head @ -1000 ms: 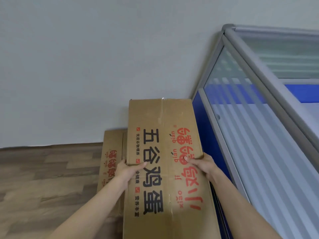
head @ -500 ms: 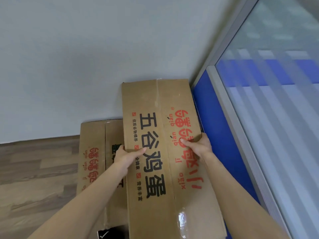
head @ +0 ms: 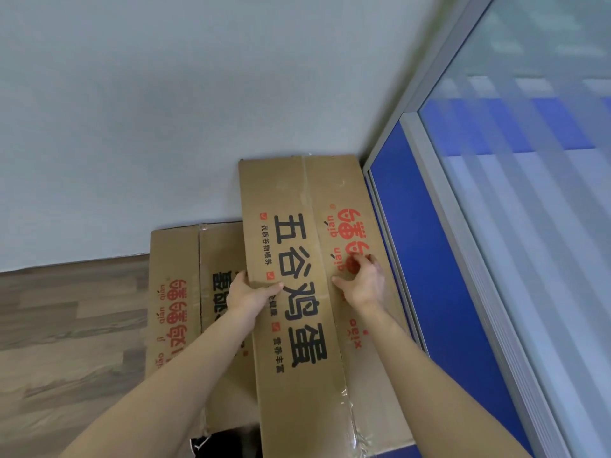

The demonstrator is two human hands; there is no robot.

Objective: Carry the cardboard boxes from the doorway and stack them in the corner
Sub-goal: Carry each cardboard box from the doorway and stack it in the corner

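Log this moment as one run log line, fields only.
step: placing upper box in corner | left hand: gripping left edge | right hand: on top face | lower box: on floor beside

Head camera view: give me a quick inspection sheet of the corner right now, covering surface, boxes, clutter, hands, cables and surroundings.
Surface: wood-pattern plank floor, bare at left.
Job's things: brown printed cardboard box on top, long side running toward the grey wall, its far end at the wall, beside the blue partition; a second brown printed cardboard box lies lower and to its left, partly covered.
Clutter: small black object at the bottom edge, unclear what it is.
Hands: left hand grips the top box's left edge; right hand rests on its top face.
Cables: nothing seen.
Surroundings: plain grey wall; blue partition panel with metal frame and frosted striped glass.
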